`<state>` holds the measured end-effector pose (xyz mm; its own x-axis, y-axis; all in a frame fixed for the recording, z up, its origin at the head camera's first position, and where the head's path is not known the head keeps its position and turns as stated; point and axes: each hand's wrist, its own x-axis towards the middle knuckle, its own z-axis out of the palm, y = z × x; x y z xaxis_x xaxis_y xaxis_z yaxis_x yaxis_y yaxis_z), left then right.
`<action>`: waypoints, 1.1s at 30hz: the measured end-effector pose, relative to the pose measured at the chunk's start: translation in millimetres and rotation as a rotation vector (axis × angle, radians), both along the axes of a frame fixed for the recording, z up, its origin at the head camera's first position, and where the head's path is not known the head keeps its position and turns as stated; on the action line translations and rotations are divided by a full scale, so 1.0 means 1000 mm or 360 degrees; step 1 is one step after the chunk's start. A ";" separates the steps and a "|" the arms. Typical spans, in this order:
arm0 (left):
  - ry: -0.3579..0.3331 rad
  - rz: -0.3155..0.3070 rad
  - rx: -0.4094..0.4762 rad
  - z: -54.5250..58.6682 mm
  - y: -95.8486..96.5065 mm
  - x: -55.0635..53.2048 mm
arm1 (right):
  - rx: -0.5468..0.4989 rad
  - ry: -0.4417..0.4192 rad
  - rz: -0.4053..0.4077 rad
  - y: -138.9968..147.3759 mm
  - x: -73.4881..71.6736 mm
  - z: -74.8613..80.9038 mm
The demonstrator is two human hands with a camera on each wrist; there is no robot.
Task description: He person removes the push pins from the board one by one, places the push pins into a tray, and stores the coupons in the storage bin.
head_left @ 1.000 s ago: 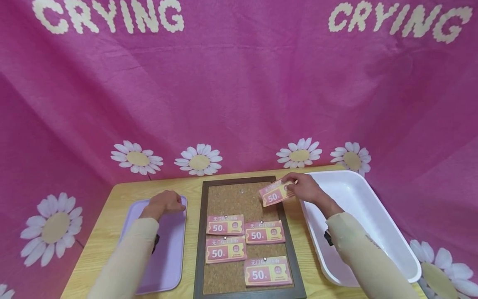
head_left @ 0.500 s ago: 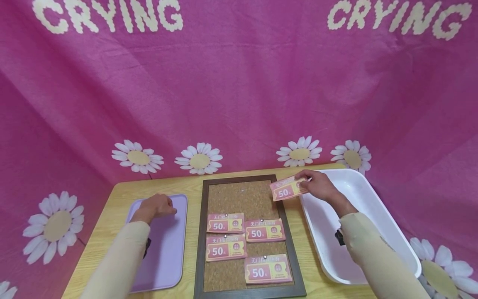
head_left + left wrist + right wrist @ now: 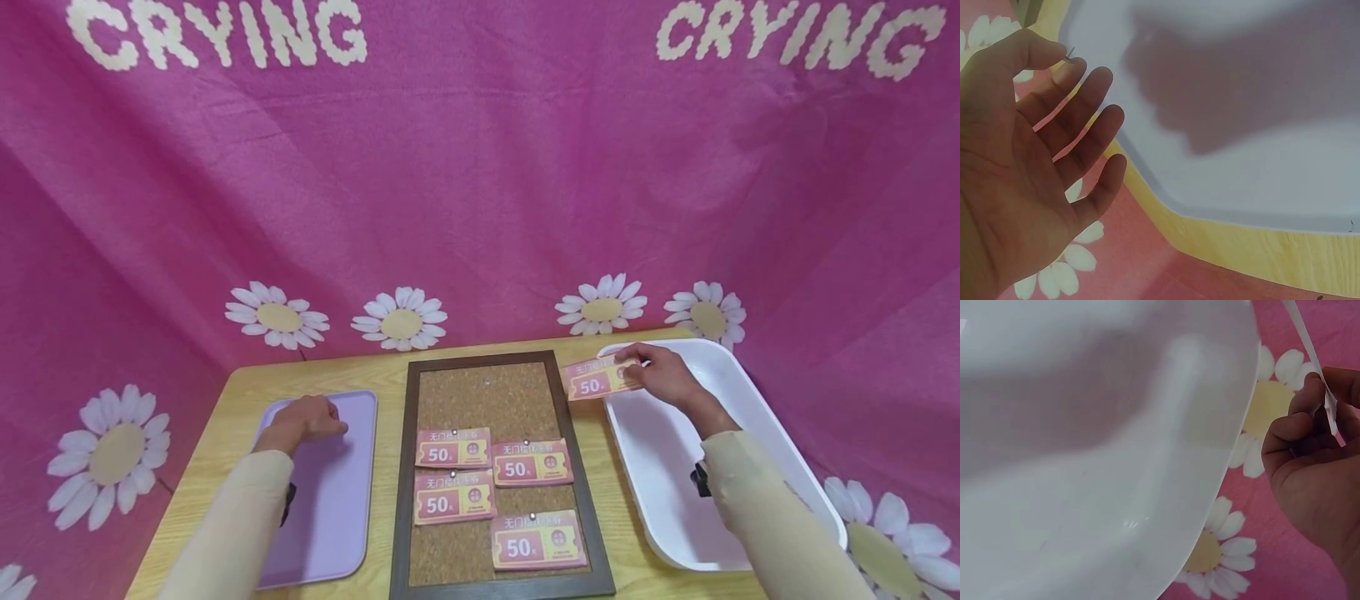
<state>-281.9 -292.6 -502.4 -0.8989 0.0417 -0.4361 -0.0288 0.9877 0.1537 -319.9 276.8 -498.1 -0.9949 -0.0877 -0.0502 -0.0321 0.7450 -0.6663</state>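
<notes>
In the head view my right hand pinches a pink and yellow paper coupon marked 50, over the near-left rim of the white tray. The right wrist view shows that coupon edge-on between thumb and fingers. My left hand hovers over the purple tray. Between its thumb and index fingertip it pinches a small thumbtack; the other fingers are loosely bent. Several coupons are fixed by pins to the cork board, whose upper part shows bare cork.
The dark-framed board lies between the two trays on a wooden table. A pink cloth with daisies and lettering hangs behind the table and at both sides.
My right hand has carried the coupon rightward, off the board's upper right corner to the white tray's edge. My left hand has shifted slightly left and down over the purple tray.
</notes>
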 end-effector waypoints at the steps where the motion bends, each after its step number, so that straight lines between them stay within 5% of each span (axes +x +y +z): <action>1: 0.0000 0.0006 0.0001 0.000 -0.001 0.001 | -0.0003 -0.0011 -0.0003 0.003 0.000 -0.001; 33: 0.0030 0.0054 0.0043 -0.012 -0.017 0.019 | -0.0111 -0.0339 -0.0143 0.059 0.008 -0.040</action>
